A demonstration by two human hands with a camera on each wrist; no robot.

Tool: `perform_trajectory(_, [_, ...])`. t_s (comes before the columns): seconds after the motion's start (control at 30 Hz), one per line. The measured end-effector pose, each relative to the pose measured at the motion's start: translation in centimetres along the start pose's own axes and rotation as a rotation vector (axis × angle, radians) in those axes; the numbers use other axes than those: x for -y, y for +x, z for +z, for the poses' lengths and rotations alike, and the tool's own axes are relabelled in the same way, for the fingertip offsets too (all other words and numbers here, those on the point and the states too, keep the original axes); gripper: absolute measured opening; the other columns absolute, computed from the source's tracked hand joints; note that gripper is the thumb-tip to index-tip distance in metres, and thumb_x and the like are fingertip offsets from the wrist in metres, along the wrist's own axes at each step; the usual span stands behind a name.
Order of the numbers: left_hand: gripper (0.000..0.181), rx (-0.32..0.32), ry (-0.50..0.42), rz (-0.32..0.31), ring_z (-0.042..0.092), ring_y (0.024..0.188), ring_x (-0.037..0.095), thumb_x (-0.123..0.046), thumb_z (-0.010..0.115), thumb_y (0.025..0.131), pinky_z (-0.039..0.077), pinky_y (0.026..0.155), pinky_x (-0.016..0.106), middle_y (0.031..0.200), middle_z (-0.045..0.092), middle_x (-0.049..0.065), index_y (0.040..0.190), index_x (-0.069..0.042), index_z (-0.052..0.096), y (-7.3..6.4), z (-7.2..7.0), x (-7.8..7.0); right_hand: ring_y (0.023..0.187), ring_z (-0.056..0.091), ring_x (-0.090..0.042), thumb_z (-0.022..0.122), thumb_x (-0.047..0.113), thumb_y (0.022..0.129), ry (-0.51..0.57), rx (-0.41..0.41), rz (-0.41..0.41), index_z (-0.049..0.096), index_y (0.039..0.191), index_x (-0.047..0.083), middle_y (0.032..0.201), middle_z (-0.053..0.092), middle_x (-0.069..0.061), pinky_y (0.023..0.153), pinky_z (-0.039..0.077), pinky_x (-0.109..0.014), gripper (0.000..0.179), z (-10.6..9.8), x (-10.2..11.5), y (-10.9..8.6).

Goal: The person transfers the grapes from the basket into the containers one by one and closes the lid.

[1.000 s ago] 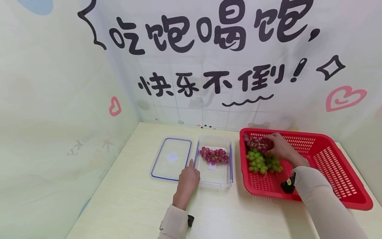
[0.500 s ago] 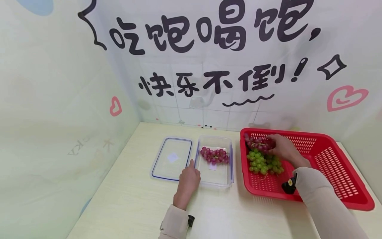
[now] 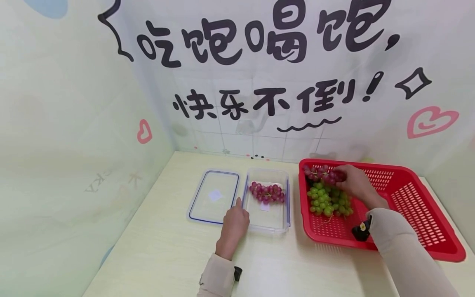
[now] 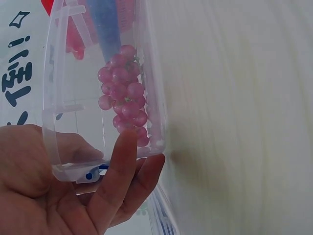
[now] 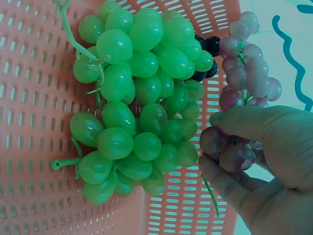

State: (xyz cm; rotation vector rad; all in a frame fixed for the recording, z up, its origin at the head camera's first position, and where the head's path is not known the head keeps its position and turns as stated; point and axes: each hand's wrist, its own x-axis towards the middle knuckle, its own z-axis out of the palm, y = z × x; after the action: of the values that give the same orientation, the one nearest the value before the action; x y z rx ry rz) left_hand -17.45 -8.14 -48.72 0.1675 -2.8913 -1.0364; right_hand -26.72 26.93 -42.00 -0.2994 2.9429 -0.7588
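My right hand (image 3: 356, 183) pinches one end of a bunch of red grapes (image 3: 328, 175) between thumb and fingers, at the back left of the red basket (image 3: 419, 235). Right below it lie green grapes (image 3: 320, 201), filling much of the right wrist view, with a few black grapes (image 5: 212, 45) partly hidden behind. My left hand (image 3: 235, 222) grips the left wall of a clear plastic container (image 3: 269, 222). Inside that container rests another bunch of red grapes (image 4: 122, 88).
A clear lid (image 3: 208, 206) with a blue seal lies flat to the left of the container. Behind the table (image 3: 156, 247) stands a printed wall sheet (image 3: 230, 136), and a second sheet (image 3: 74, 165) closes off the left side.
The right hand has lifted the held end of the red grapes slightly, and more green grapes show beneath. My left hand has stayed at the container.
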Motion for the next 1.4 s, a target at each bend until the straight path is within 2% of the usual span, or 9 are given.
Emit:
perform_trajectory(0.27, [0.050,0.002,-0.004,0.000,0.056,0.062,0.029,-0.006,0.052,0.096,0.049,0.057,0.044,0.101,0.067,0.031,0.143,0.011,0.044,0.0,-0.1,0.0,0.111,0.054,-0.049,0.069,0.002,0.089,0.018,-0.075,-0.023,0.055,0.133,-0.008,0.128,0.052,-0.035,0.090,0.048,-0.063,0.047,-0.7,0.4,-0.1])
perform_trajectory(0.47, [0.050,-0.003,0.000,-0.005,0.063,0.070,0.034,-0.007,0.053,0.096,0.054,0.064,0.049,0.104,0.067,0.032,0.142,0.011,0.044,-0.1,-0.2,-0.1,0.110,0.052,-0.049,0.068,0.004,0.090,0.043,-0.107,-0.043,0.054,0.134,-0.008,0.128,0.051,-0.035,0.090,0.047,-0.063,0.047,-1.0,0.9,-0.4])
perform_trajectory(0.6, [0.049,-0.008,0.006,-0.006,0.064,0.071,0.035,-0.007,0.052,0.096,0.054,0.064,0.049,0.102,0.067,0.031,0.142,0.011,0.045,0.0,-0.2,0.0,0.109,0.053,-0.046,0.065,0.005,0.093,0.066,-0.111,-0.048,0.052,0.136,-0.006,0.128,0.051,-0.033,0.090,0.049,-0.061,0.046,-1.1,1.3,-0.4])
perform_trajectory(0.77, [0.049,-0.013,0.011,-0.005,0.061,0.066,0.031,-0.008,0.052,0.097,0.052,0.059,0.045,0.101,0.068,0.030,0.142,0.011,0.045,0.0,-0.1,0.1,0.112,0.052,-0.046,0.063,0.004,0.094,0.088,-0.143,-0.066,0.053,0.135,-0.005,0.129,0.051,-0.031,0.091,0.048,-0.061,0.043,-1.2,1.9,-0.5])
perform_trajectory(1.0, [0.049,-0.012,0.012,0.003,0.051,0.056,0.024,-0.006,0.052,0.096,0.044,0.049,0.037,0.096,0.068,0.030,0.142,0.012,0.045,0.0,0.1,0.2,0.117,0.049,-0.048,0.064,0.002,0.094,0.102,-0.176,-0.064,0.051,0.138,-0.003,0.133,0.048,-0.032,0.095,0.045,-0.063,0.046,-1.6,2.9,-0.5])
perform_trajectory(1.4, [0.049,-0.027,0.020,0.009,0.060,0.063,0.031,-0.007,0.053,0.096,0.051,0.057,0.045,0.097,0.068,0.031,0.140,0.012,0.046,-0.1,0.2,0.0,0.118,0.050,-0.046,0.064,-0.001,0.093,0.157,-0.221,-0.113,0.051,0.138,-0.004,0.134,0.048,-0.029,0.095,0.047,-0.061,0.047,-1.8,4.5,-0.8])
